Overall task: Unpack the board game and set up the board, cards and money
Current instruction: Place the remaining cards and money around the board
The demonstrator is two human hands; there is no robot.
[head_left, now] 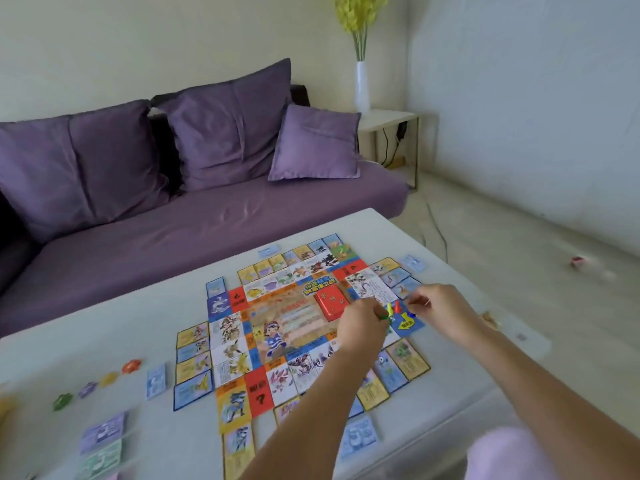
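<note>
The colourful game board lies unfolded on the white table, with cards laid around its edges. A red card deck sits near the board's middle. Yellow, red and blue pawns stand at the board's blue right corner square. My left hand pinches a small green pawn just left of them. My right hand hovers right of the pawns with thumb and finger pinched together; I cannot make out anything between them.
Coloured tokens form a row at the table's left, near a blue card stack. Purple and green money stacks lie at the front left. A purple sofa stands behind the table, a white vase on a side table beyond.
</note>
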